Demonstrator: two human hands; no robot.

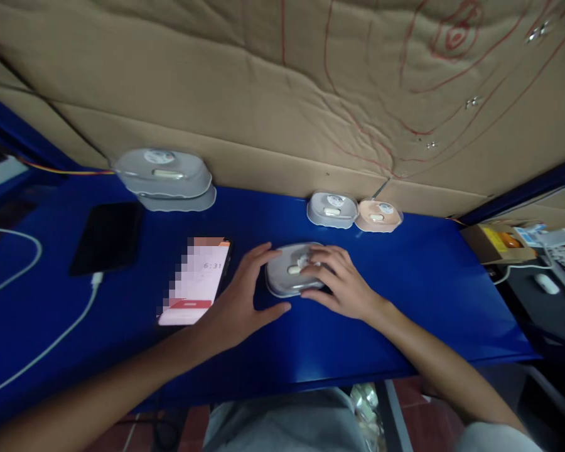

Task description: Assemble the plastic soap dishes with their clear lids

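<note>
In front of me on the blue table [282, 342] lies a small oval grey box [289, 279] with a clear lid and a cream-coloured tab. My right hand [336, 279] grips its right end, fingers bent over the lid and thumb at the near side, partly covering a round label. My left hand [245, 295] is at the box's left end, thumb and fingers spread wide. Its fingertips are by the left rim; whether they touch it I cannot tell.
Behind stand another grey box [327, 216] and a peach box [376, 220]. Larger grey boxes [164, 179] are stacked back left. A lit phone [202, 276] and a dark cabled device [108, 238] lie left. Cardboard [216, 94] lines the back; an open carton [489, 245] stands right.
</note>
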